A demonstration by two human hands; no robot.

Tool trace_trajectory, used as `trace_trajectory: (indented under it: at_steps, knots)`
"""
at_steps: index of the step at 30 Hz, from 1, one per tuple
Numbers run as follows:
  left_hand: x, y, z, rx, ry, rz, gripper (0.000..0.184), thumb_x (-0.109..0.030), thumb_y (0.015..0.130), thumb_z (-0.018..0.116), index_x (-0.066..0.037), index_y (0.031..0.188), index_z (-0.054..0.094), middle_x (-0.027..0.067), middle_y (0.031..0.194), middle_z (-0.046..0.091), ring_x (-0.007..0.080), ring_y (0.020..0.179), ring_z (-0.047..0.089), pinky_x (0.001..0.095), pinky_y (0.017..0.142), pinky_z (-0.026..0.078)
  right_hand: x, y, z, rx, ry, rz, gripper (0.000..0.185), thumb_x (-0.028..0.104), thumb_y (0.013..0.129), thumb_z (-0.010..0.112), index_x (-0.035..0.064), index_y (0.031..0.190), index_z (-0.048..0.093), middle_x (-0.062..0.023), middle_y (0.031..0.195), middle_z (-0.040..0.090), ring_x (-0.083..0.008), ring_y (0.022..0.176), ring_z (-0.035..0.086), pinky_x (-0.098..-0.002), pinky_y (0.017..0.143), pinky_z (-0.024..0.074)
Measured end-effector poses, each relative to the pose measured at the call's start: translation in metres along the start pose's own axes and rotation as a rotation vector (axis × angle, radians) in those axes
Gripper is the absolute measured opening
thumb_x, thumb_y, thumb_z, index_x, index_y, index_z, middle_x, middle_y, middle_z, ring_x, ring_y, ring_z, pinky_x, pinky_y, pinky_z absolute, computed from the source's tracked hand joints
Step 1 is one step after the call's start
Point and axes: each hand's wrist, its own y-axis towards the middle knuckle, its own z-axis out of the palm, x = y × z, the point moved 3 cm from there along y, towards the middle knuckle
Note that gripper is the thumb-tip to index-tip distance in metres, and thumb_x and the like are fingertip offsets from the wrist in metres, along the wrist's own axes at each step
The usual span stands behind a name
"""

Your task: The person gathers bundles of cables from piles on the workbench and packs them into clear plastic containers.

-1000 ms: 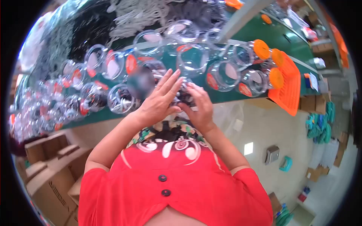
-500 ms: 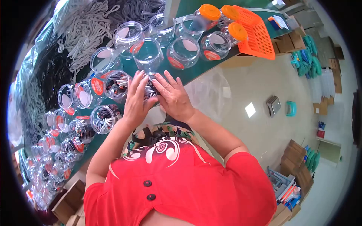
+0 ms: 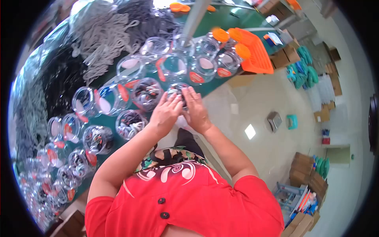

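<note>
A clear plastic jar (image 3: 176, 87), packed with dark, grey and white cord loops, stands at the table's near edge between my hands. My left hand (image 3: 166, 115) lies against its near left side, fingers stretched out and tips at the mouth. On the right side, my right hand (image 3: 196, 112) rests with long, straight fingers over the rim. The palms and the jar's lower part are hidden. Just left stands another jar (image 3: 147, 94) filled with similar loops, and a third filled jar (image 3: 131, 125) is nearer me.
Behind are several open jars (image 3: 173, 65) with red labels, orange-lidded jars (image 3: 242, 51) and an orange basket (image 3: 258, 53). Grey cord bundles (image 3: 104, 41) lie at the back left. More jars crowd the left. A stool (image 3: 292, 121) and cartons (image 3: 303, 169) stand on the floor.
The view has shifted, so the table appears lower and further right. Both hands stay at the same jar; my right hand has turned more upright along its right side.
</note>
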Motion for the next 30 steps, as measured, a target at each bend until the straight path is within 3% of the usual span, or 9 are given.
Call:
trace_trajectory:
  at_steps: [4,7,11,15,17,21,23,25,30]
  knots:
    - [0.002,0.007,-0.002,0.012,0.039,0.027,0.034,-0.006,0.075,0.053,0.003,0.108,0.052,0.0175,0.123,0.053,0.0292,0.121,0.048,0.0462,0.110,0.025,-0.003,0.002,0.006,0.110,-0.227,-0.125,0.055,0.016,0.078,0.064,-0.0020,0.127,0.047,-0.0161,0.133,0.048,-0.0330,0.129,0.039,-0.0500,0.107,0.0254]
    - [0.004,0.013,0.003,0.022,0.043,0.043,0.032,-0.008,0.074,0.057,0.003,0.104,0.053,0.0163,0.116,0.055,0.0287,0.116,0.050,0.0453,0.109,0.027,-0.003,0.009,0.001,0.146,-0.208,-0.145,0.054,0.012,0.078,0.063,-0.0011,0.128,0.046,-0.0151,0.129,0.052,-0.0315,0.126,0.042,-0.0505,0.106,0.0257]
    - [0.005,0.005,0.008,-0.005,-0.030,0.033,0.030,-0.010,0.075,0.059,0.001,0.102,0.053,0.0176,0.118,0.053,0.0304,0.120,0.047,0.0454,0.106,0.030,-0.002,0.019,-0.007,0.208,-0.210,-0.188,0.052,0.020,0.077,0.064,-0.0034,0.122,0.051,-0.0159,0.121,0.057,-0.0302,0.119,0.050,-0.0514,0.104,0.0303]
    - [0.008,0.005,-0.007,0.266,-0.161,0.024,0.038,-0.011,0.075,0.061,0.000,0.110,0.051,0.0163,0.124,0.050,0.0313,0.124,0.042,0.0486,0.105,0.031,-0.007,0.042,-0.028,0.310,-0.060,-0.209,0.044,0.015,0.071,0.067,0.0078,0.113,0.059,-0.0131,0.113,0.062,-0.0288,0.109,0.057,-0.0513,0.102,0.0323]
    - [0.008,0.004,-0.019,0.258,-0.297,-0.036,0.043,-0.012,0.075,0.065,-0.003,0.115,0.052,0.0151,0.125,0.050,0.0313,0.125,0.042,0.0491,0.104,0.032,-0.019,0.082,-0.046,0.198,0.087,-0.184,0.036,0.013,0.070,0.067,0.0100,0.105,0.063,-0.0113,0.107,0.065,-0.0261,0.101,0.061,-0.0468,0.095,0.0412]
    - [0.010,0.002,-0.042,0.017,-0.400,-0.083,0.044,-0.008,0.071,0.069,-0.006,0.113,0.054,0.0141,0.126,0.051,0.0320,0.123,0.044,0.0466,0.101,0.036,-0.073,0.194,-0.042,0.146,0.127,-0.143,0.029,0.016,0.075,0.064,0.0064,0.103,0.065,-0.0155,0.104,0.065,-0.0304,0.097,0.062,-0.0352,0.086,0.0476]
    - [0.014,0.003,-0.063,-0.129,-0.502,-0.229,0.042,-0.003,0.072,0.067,-0.005,0.111,0.055,0.0154,0.126,0.052,0.0328,0.120,0.047,0.0445,0.100,0.038,-0.112,0.258,-0.018,0.182,0.129,-0.140,0.031,0.020,0.077,0.064,0.0050,0.104,0.065,-0.0162,0.105,0.064,-0.0319,0.096,0.062,-0.0364,0.085,0.0480]
    - [0.021,0.007,-0.082,-0.236,-0.528,-0.353,0.037,-0.001,0.076,0.064,-0.003,0.113,0.057,0.0168,0.124,0.054,0.0335,0.113,0.053,0.0405,0.096,0.042,-0.147,0.316,0.018,0.337,0.058,0.011,0.032,0.022,0.076,0.064,0.0057,0.104,0.065,-0.0161,0.105,0.064,-0.0304,0.099,0.061,-0.0365,0.087,0.0474]
    - [0.026,0.009,-0.105,-0.512,-0.465,-0.778,0.031,0.006,0.076,0.061,-0.001,0.106,0.061,0.0166,0.117,0.060,0.0291,0.105,0.060,0.0342,0.087,0.047,-0.207,0.419,0.129,0.548,-0.133,0.023,0.035,0.016,0.078,0.059,0.0134,0.113,0.064,-0.0158,0.103,0.066,-0.0289,0.098,0.062,-0.0360,0.089,0.0476]
